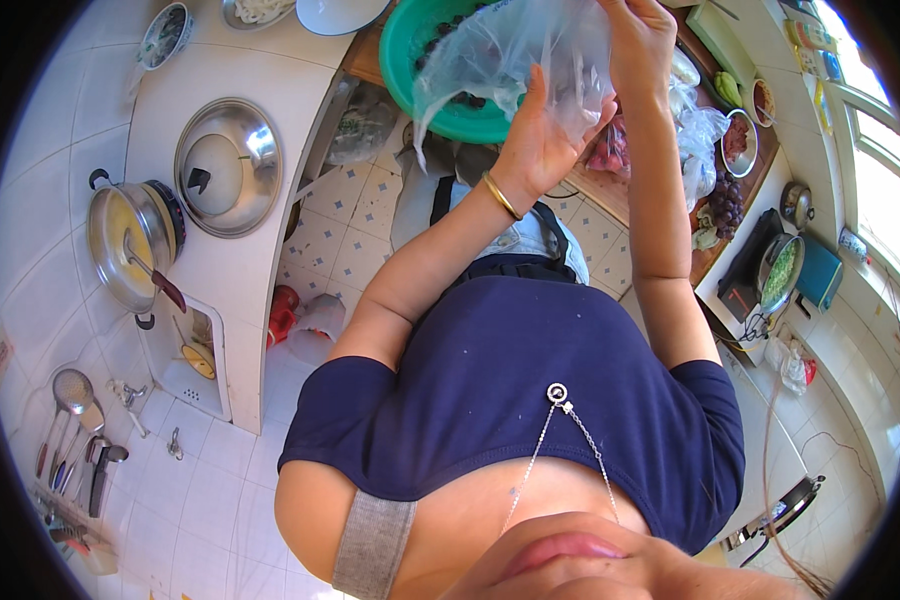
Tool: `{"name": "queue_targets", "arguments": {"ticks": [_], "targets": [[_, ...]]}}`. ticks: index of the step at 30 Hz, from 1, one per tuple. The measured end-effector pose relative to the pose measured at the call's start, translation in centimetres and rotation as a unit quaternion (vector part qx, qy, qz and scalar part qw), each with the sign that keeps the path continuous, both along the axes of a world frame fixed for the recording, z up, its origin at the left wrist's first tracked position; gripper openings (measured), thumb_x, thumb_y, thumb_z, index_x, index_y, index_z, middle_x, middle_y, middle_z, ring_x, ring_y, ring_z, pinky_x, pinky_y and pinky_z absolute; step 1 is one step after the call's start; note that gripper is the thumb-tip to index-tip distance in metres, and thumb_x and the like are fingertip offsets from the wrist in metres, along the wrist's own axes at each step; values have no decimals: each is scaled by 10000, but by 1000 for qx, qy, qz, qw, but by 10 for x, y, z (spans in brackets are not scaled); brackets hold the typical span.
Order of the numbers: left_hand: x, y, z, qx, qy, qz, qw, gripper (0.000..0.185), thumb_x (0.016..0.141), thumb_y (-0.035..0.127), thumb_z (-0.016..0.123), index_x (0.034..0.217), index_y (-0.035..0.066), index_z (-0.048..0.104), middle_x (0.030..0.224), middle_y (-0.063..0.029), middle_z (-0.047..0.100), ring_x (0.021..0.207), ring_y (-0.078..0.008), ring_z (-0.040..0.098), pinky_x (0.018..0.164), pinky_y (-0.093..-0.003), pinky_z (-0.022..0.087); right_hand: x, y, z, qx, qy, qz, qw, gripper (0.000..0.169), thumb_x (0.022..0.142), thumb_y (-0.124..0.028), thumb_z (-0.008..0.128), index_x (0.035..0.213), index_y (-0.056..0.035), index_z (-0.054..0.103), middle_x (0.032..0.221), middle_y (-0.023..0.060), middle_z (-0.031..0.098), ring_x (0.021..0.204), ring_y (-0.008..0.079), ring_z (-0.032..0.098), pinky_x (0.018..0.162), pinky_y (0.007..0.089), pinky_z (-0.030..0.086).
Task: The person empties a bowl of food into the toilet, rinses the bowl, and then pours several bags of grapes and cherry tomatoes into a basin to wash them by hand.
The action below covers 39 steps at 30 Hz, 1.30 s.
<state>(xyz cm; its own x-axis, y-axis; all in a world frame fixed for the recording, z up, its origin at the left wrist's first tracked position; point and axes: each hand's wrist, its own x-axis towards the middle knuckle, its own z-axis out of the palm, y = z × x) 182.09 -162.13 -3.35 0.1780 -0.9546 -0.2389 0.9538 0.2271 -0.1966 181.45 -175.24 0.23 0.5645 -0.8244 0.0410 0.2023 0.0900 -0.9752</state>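
A clear, crumpled plastic bag (517,45) hangs between my two hands over a green plastic basin (401,82) with dark round pieces in it, perhaps grapes. My left hand (544,139), with a gold bangle at the wrist, is palm up, and the lower part of the bag lies between its thumb and curled fingers. Higher up and to the right, my right hand (641,37) pinches the bag's other side. The bag looks nearly empty; it hides part of the basin.
Dark grapes (726,202), a bowl of raw meat (736,142) and more plastic bags (701,146) are on the right. Beyond them, a pan of chopped greens (781,271) is near a cooker. On the left counter are a steel basin (270,169) and a pot of yellow liquid (116,225).
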Motion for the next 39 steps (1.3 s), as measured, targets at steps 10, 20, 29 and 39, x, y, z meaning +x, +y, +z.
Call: {"name": "queue_targets", "arguments": {"ticks": [10,20,29,39], "targets": [[8,-2,29,-39,-7,-16,999,418,887,351,412,1181,54,405,1196,-106,475,1120,-264,435,975,-412,340,6,-6,24,-30,2,-22,999,256,876,-130,440,1054,32,529,1042,143,562,957,218,534,870,358,397],[-11,-3,34,-103,-64,-45,992,384,810,350,567,1073,88,468,1152,-72,462,1140,-270,389,978,-480,289,-77,-38,74,-48,-60,-110,991,289,890,-150,409,1090,34,507,1071,156,546,976,236,527,887,387,388],[10,-48,-56,117,-62,-149,980,421,880,295,404,1202,23,399,1264,-134,396,1154,-332,380,972,-536,253,-263,-64,-82,297,-326,25,897,311,887,-184,370,1063,32,507,1057,172,553,905,264,555,864,421,423],[9,-72,-31,211,-540,-35,814,221,744,-57,524,959,-9,540,837,-64,573,694,-153,565,648,-271,493,-252,-3,-86,263,46,-276,923,240,890,-113,411,1061,49,457,1009,190,555,901,256,575,765,347,493]]}}
